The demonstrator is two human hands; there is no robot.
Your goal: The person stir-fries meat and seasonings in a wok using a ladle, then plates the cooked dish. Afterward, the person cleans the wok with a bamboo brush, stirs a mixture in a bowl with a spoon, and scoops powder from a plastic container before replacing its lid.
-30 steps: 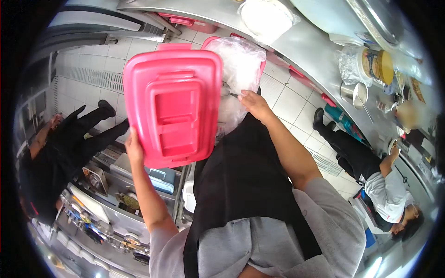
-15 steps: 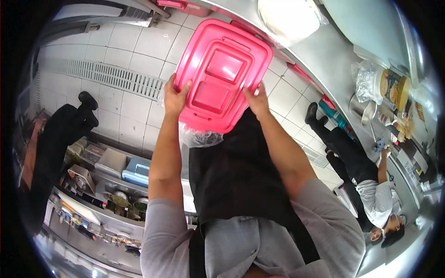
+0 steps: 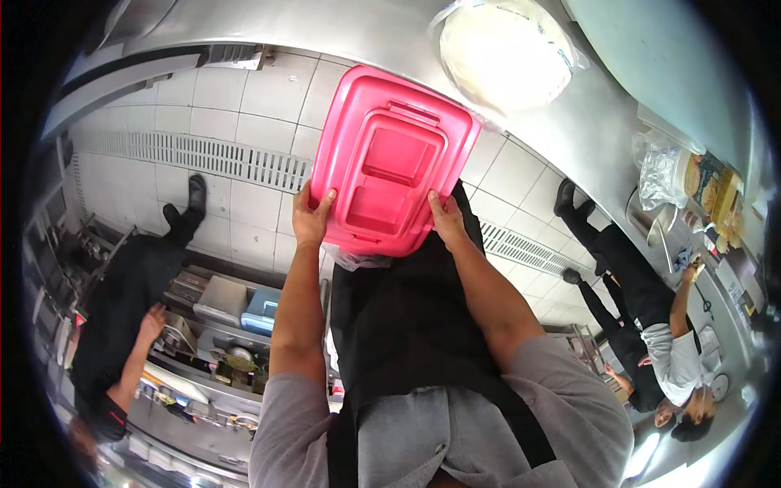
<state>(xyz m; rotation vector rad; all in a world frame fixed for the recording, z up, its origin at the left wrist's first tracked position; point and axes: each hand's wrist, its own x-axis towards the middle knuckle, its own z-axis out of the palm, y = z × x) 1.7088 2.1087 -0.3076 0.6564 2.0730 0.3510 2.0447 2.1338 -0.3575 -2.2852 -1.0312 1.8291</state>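
Observation:
A red plastic tub with its lid on (image 3: 394,163) is held in front of my black apron, its far edge close to the metal counter. My left hand (image 3: 311,215) grips its left side, thumb on top of the lid. On the right side, my right hand (image 3: 445,218) holds the edge in the same way, thumb on the lid. Clear plastic film (image 3: 355,259) sticks out under the near edge. The tub's contents are hidden by the lid.
A metal counter (image 3: 325,23) runs across the top, bearing a plastic-wrapped white round bundle (image 3: 506,55). One person (image 3: 122,309) stands at left by shelves with a blue-lidded container (image 3: 261,311). Two people (image 3: 669,358) are at right. A floor drain (image 3: 203,159) crosses the tiles.
My left hand brought the lid over the tub, and my right hand moved to its right edge. The counter and white bundle now appear nearer. The person at left has shifted.

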